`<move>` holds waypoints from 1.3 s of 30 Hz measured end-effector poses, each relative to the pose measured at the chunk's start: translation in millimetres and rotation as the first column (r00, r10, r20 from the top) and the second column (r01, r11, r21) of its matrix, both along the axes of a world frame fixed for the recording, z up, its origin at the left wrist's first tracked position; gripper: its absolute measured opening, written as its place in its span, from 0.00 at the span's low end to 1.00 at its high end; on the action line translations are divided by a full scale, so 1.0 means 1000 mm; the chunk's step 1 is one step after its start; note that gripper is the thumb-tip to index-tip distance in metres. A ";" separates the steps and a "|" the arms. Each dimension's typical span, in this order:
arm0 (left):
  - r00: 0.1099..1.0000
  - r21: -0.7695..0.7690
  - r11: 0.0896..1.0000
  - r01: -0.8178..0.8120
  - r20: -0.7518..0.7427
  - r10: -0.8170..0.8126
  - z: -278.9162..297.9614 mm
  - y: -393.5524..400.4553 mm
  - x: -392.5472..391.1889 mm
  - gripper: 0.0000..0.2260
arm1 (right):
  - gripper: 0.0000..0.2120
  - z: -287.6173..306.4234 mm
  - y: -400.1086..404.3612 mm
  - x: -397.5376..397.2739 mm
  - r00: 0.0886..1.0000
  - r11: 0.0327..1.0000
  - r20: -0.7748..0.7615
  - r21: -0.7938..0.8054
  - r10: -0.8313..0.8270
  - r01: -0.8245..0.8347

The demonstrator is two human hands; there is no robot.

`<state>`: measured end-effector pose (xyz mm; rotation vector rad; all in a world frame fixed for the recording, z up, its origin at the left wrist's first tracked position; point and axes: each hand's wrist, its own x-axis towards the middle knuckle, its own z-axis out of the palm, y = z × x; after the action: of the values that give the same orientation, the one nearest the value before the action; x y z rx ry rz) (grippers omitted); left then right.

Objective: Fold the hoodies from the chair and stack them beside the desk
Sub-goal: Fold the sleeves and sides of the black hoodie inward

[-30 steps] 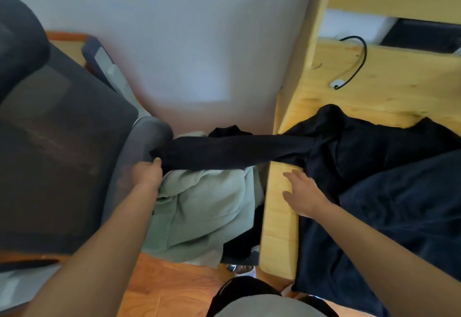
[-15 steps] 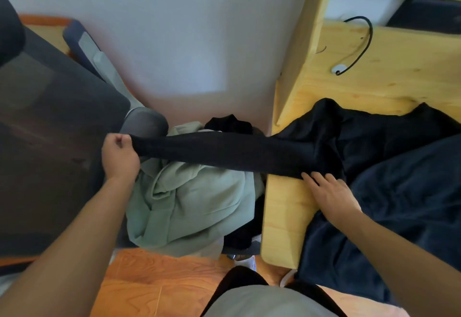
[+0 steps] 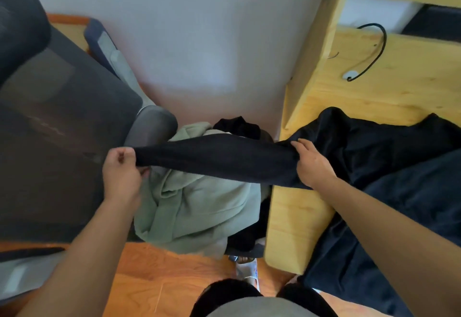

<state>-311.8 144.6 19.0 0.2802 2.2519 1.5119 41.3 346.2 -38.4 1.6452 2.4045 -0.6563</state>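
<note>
A black hoodie [image 3: 389, 162] lies spread over the wooden desk [image 3: 296, 217] at the right. Its sleeve [image 3: 214, 159] stretches left, off the desk edge, taut in the air. My left hand [image 3: 122, 167] grips the cuff end of that sleeve, fingers curled round it. My right hand [image 3: 311, 164] grips the sleeve near the shoulder, at the desk's left edge. Below the sleeve, a pale green hoodie [image 3: 197, 202] lies crumpled on the chair seat, with a black garment [image 3: 237, 124] partly hidden under it.
A dark mesh office chair back [image 3: 55, 129] and grey armrest [image 3: 152, 127] stand at the left. A white wall panel [image 3: 199, 42] stands behind. A black cable [image 3: 374, 50] lies on the desk's far part. Orange wood floor [image 3: 149, 279] shows below.
My right hand went from lying flat on the hoodie to gripping the sleeve by the shoulder. My left hand still holds the cuff, and the sleeve now stretches taut between both hands.
</note>
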 end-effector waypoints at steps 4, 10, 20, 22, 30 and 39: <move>0.915 -0.057 0.988 0.145 -0.371 -0.156 0.046 -0.021 0.019 0.06 | 0.26 -0.021 0.031 -0.008 0.946 0.987 0.292 -0.117 0.140 -0.110; 0.984 -0.404 0.911 0.079 -0.117 -0.137 -0.027 -0.092 0.028 0.07 | 0.27 -0.041 0.038 -0.012 0.956 0.994 0.272 -0.022 0.106 -0.104; 0.879 -0.345 0.930 0.130 0.474 0.053 -0.074 -0.041 -0.012 0.29 | 0.52 -0.092 0.078 -0.017 0.945 0.976 0.308 -0.212 0.114 -0.049; 0.761 -0.287 0.951 0.113 0.640 0.103 -0.082 -0.036 -0.017 0.23 | 0.47 -0.074 0.069 -0.026 0.956 0.972 0.292 -0.232 0.030 0.040; 0.972 -0.405 0.912 -0.066 -0.233 -0.033 -0.048 -0.039 -0.010 0.06 | 0.30 -0.036 0.018 -0.024 0.998 0.989 0.008 0.131 -0.065 0.064; 0.986 -0.025 0.996 -0.083 0.145 0.085 -0.001 -0.014 0.020 0.09 | 0.38 -0.006 -0.030 -0.037 0.997 0.987 0.040 -0.144 0.072 -0.065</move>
<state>-292.2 130.3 17.8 0.0666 2.1854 1.5007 3.9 316.6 -44.0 1.4979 2.3126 -0.7521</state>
